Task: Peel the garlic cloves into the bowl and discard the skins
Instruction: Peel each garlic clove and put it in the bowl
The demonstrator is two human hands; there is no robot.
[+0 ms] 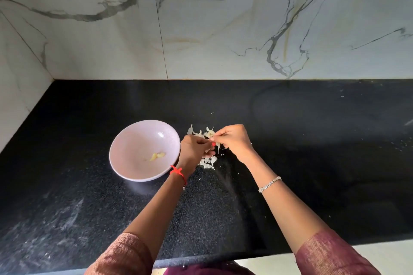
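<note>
Two hands meet | left hand (194, 147), right hand (232, 140) curled, pinching garlic clove (209, 134) | over skins (207, 163) beside bowl (125, 140)

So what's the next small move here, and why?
Probably strip the last skin and carry the garlic clove left into the bowl. The left hand and right hand both pinch it above the skins on the counter; the bowl sits just beside the left hand and holds two peeled cloves. Fingers hide how bare the clove is.
</note>
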